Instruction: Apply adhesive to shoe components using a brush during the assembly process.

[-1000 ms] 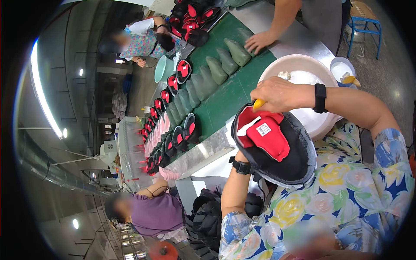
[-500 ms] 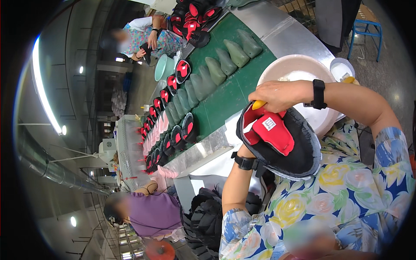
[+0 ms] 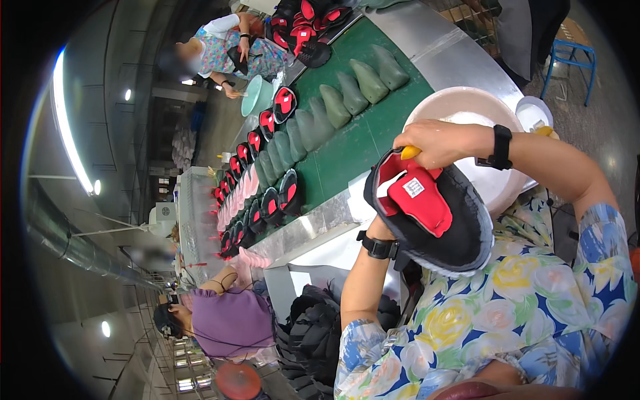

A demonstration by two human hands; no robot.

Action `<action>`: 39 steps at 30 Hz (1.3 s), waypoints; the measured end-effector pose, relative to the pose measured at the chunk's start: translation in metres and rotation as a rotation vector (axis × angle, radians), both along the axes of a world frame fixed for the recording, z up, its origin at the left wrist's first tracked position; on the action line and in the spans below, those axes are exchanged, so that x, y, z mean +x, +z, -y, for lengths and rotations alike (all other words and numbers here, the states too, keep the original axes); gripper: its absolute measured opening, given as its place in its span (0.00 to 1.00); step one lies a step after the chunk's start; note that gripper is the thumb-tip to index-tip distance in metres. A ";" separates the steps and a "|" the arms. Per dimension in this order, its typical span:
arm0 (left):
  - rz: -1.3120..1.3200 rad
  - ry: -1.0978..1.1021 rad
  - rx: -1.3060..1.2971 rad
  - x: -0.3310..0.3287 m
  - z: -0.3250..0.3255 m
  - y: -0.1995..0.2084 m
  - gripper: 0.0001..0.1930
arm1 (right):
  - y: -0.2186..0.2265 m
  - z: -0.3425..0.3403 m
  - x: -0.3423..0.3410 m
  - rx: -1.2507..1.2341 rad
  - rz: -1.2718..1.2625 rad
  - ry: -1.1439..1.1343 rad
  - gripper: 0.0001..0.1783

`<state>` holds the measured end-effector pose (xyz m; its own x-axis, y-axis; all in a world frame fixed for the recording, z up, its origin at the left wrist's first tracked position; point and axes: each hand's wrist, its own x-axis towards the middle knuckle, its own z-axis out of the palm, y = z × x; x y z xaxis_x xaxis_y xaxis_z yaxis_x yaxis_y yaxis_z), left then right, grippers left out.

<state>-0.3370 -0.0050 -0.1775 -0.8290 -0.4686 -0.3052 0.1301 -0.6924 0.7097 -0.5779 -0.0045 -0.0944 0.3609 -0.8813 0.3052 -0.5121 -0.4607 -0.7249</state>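
A black shoe upper (image 3: 472,200) with red lining and a red tongue (image 3: 427,203) bearing a white label is tilted in front of me, its opening facing up. From beneath, my left hand (image 3: 381,230) holds it; the fingers are hidden behind the upper, and a black watch is on that wrist. At the upper's far edge, my right hand (image 3: 437,142) is closed around a yellow-handled tool (image 3: 410,153). Only the yellow end shows, so I cannot tell its kind. My right knuckles are above the red collar, close to a wide pale basin (image 3: 417,110) holding something white.
A green conveyor (image 3: 373,137) carries rows of grey-green shoe lasts (image 3: 333,105) and red-lined uppers (image 3: 285,105). A small white bowl (image 3: 533,110) stands beyond the basin. Black pieces (image 3: 310,333) are heaped at lower left. Two people (image 3: 230,323) (image 3: 223,50) work along the line.
The upper tips slightly and my right hand shifts a little to the right with the tool. The far co-worker lowers one hand toward the green basin, the other keeping a dark shoe upper.
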 end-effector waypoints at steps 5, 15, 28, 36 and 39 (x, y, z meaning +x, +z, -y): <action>0.002 0.003 0.009 0.004 -0.006 -0.005 0.20 | 0.034 -0.008 0.020 0.038 -0.155 -0.081 0.20; 0.012 0.084 0.248 -0.004 -0.006 0.015 0.22 | 0.034 -0.002 0.017 0.225 -0.096 0.059 0.14; -0.065 0.272 -0.372 0.069 0.047 0.038 0.20 | 0.040 0.014 -0.016 -0.197 0.048 -0.136 0.22; 0.175 1.098 -0.232 0.212 0.162 -0.040 0.16 | 0.021 -0.019 -0.050 0.122 0.271 -0.324 0.15; 0.061 1.153 -0.150 0.215 0.198 -0.056 0.15 | 0.005 -0.028 -0.064 0.194 0.203 -0.421 0.18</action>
<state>-0.1222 -0.2032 -0.2340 0.1260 -0.9700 -0.2077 0.5909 -0.0948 0.8012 -0.6423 0.0239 -0.0889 -0.0876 -0.9850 0.1487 -0.4642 -0.0918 -0.8810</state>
